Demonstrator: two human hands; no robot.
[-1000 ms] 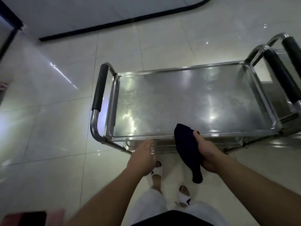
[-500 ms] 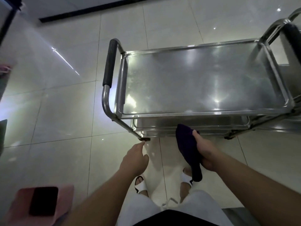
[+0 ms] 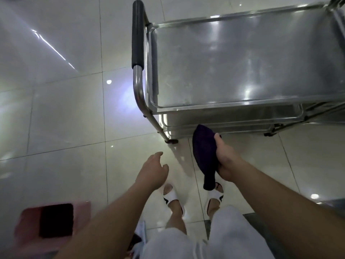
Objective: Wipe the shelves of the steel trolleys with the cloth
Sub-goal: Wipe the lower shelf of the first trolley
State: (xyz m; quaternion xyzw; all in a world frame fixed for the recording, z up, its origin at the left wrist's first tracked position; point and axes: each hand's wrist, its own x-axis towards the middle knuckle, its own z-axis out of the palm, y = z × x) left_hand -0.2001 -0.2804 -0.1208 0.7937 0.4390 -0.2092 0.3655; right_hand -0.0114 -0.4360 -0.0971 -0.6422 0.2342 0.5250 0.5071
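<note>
A steel trolley stands in front of me at the upper right, its bare top shelf shining and lower shelves showing under the near rim. Its handle with a black grip is on the left end. My right hand grips a dark purple cloth, held just below the trolley's near edge, the cloth's tail hanging down. My left hand hovers over the floor near the trolley's left leg, fingers relaxed and holding nothing.
A pink stool or box with a black phone on it sits at the lower left. Pale glossy floor tiles spread to the left. My feet in white sandals stand just short of the trolley.
My left hand has come off the trolley's near rim and dropped back over the floor. The view has tilted down and left. The right hand keeps the cloth.
</note>
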